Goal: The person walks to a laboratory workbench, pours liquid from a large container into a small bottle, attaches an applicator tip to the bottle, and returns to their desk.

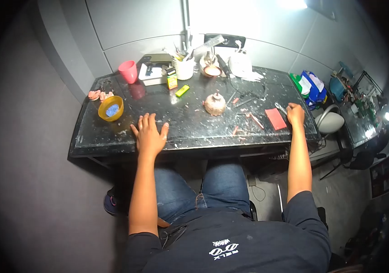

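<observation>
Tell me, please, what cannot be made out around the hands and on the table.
Head view: curled fingers of the right hand hide one end of the metal tool.
Head view: the back of the left hand hides its palm.
Head view: the white cup hides the lower ends of its tools.
Head view: print on the yellow box is too small to read.

A slim silvery tool (281, 108) that slanted from the right hand (296, 114), a red rectangular sheet (276, 119) that lay flat beside it
</observation>
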`<state>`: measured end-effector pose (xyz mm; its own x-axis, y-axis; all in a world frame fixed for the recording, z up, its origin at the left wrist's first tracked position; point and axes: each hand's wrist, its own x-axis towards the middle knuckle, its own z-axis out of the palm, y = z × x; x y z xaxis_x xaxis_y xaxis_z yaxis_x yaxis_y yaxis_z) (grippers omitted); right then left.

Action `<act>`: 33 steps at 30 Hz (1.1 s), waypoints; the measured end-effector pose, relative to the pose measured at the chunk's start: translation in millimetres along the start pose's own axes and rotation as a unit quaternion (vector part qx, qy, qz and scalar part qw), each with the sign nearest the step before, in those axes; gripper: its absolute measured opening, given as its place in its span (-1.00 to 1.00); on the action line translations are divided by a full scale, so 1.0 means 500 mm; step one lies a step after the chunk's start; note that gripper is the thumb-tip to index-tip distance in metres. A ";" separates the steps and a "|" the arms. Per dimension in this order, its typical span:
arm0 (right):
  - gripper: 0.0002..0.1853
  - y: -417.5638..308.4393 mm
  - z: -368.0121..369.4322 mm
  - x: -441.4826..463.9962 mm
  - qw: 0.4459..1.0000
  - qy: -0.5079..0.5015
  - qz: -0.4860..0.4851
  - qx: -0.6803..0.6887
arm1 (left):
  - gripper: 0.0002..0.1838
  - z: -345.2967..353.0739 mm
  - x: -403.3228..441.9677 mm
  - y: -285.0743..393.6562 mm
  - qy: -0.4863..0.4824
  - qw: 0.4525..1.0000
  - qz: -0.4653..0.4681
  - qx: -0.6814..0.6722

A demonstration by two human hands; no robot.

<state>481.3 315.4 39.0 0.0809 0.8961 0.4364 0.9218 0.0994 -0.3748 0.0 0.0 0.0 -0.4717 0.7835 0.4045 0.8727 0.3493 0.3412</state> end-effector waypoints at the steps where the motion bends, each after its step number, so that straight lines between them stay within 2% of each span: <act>1: -0.68 0.016 -0.009 -0.004 1.000 0.001 -0.022 0.014 | -0.31 0.013 -0.019 0.013 0.002 1.000 0.000 -0.006; 2: -0.71 0.032 -0.019 -0.008 1.000 0.004 -0.018 0.005 | -0.31 0.026 -0.037 0.025 0.006 1.000 0.005 -0.006; 3: -0.71 -0.024 0.028 -0.021 0.999 0.002 -0.013 0.040 | -0.31 -0.032 0.013 -0.030 -0.006 1.000 0.013 0.013; 5: -0.72 -0.021 0.029 0.006 0.998 -0.008 0.021 0.067 | -0.32 -0.028 0.022 -0.019 -0.009 1.000 0.006 0.012; 9: -0.72 -0.052 0.006 0.009 0.998 -0.025 0.026 0.050 | -0.32 -0.037 0.019 -0.003 -0.030 1.000 -0.002 0.004; 11: -0.71 -0.098 0.004 0.002 0.998 0.029 0.025 0.044 | -0.32 -0.038 0.020 -0.003 -0.034 0.999 -0.008 -0.001; 14: -0.70 -0.228 -0.017 -0.026 0.954 0.002 -0.027 0.298 | -0.33 -0.044 0.026 0.000 -0.042 0.999 -0.009 0.001; 15: -0.71 -0.277 -0.017 -0.042 0.928 -0.021 -0.102 0.357 | -0.33 -0.045 0.032 0.000 -0.048 0.999 -0.008 0.002; 17: -0.74 -0.409 -0.058 -0.102 0.902 -0.086 -0.147 0.398 | -0.33 -0.043 0.029 0.000 -0.042 0.999 -0.004 0.003; 18: -0.74 -0.449 -0.065 -0.118 0.889 -0.099 -0.202 0.398 | -0.34 -0.045 0.029 0.001 -0.044 0.999 -0.002 0.004; 21: -0.72 -0.521 -0.062 -0.151 0.901 -0.102 -0.283 0.314 | -0.34 -0.047 0.029 -0.002 -0.047 0.999 0.009 -0.016; 24: -0.72 -0.539 -0.047 -0.157 0.902 -0.106 -0.321 0.270 | -0.33 -0.052 0.031 -0.003 -0.051 0.998 0.008 -0.025; 33: -0.75 -0.539 -0.025 -0.170 0.904 -0.124 -0.326 0.247 | -0.34 -0.059 0.033 -0.004 -0.056 0.998 0.013 -0.025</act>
<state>231.0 207.2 113.2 -0.5619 0.6413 0.5225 0.4568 0.7672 -0.4503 -13.1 -2.7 31.1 -0.4294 0.8454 0.3176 0.8760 0.3043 0.3742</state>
